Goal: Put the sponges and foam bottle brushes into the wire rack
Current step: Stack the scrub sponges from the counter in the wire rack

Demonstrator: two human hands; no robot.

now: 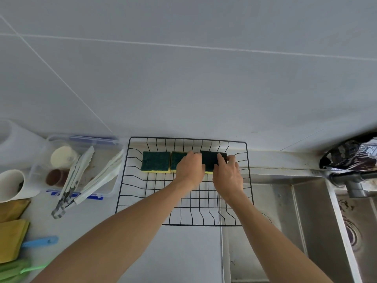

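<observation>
Both hands in the wire rack [184, 201] at its 12 o'clock side. Right hand [227, 172] w/ fingers curled over the third sponge [210, 160], gripping it. Left hand [190, 167] rests flat on the middle sponge [176, 162], fingers relaxed. First sponge [156, 161] lies at 9 o'clock of them. Foam brushes [14, 242] on worktop [183, 252], 8 o'clock of rack.
</observation>
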